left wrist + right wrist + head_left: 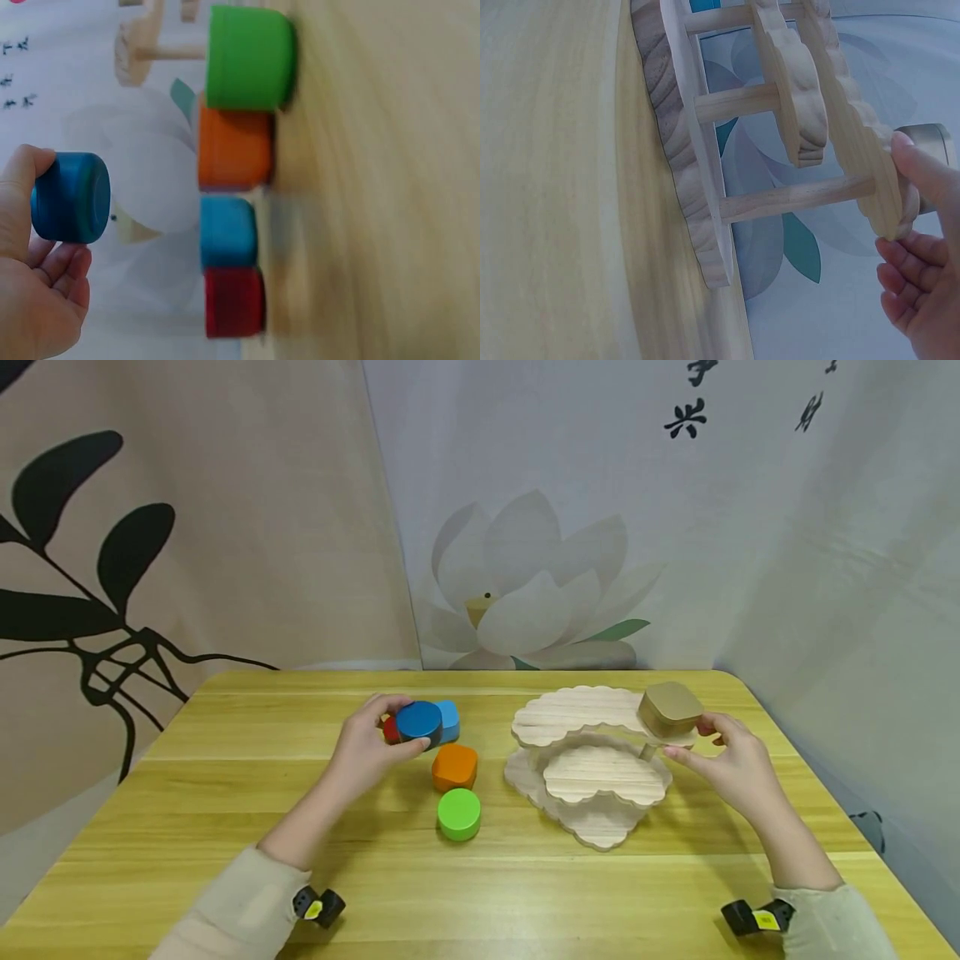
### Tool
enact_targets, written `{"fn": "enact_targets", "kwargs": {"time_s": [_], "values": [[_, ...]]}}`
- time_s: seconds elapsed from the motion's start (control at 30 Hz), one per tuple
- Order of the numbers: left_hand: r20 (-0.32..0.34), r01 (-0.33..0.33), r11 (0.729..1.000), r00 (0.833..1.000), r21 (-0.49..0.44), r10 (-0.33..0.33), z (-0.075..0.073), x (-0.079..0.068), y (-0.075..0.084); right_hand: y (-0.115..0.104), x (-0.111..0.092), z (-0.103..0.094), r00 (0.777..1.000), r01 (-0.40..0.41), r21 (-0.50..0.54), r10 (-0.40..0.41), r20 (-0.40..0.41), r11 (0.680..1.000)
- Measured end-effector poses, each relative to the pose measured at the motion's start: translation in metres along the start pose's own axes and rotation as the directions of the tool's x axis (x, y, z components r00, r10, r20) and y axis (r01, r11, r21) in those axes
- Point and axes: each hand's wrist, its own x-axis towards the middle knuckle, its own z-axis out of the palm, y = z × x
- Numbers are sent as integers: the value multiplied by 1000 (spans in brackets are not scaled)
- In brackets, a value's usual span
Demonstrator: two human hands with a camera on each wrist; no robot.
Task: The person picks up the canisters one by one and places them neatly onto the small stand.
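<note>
My left hand [367, 733] pinches a dark blue round block [419, 723] between thumb and fingers, raised off the table in the left wrist view. Below and beyond it are a red block [234, 301], a light blue block [450, 720], an orange block [454, 767] and a green round block [459, 814]. My right hand [735, 764] holds the right end of the top shelf on a tiered wooden stand [577, 714], thumb along the scalloped edge. A gold-brown block [671, 707] sits on that shelf end, right beside the fingers.
Round pegs [799, 199] join the stand's scalloped tiers, and its base rests on the wooden table [525, 902]. A printed curtain [540, 485] hangs behind the table's back edge. Each sleeve carries a small black device with a yellow label.
</note>
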Motion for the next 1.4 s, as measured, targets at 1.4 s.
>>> {"fn": "enact_targets", "kwargs": {"time_s": [1.4], "values": [[78,-145,969,983,-201,163,110,59,107,0,-2,2,1000,-5,4,5,-5,1000]]}}
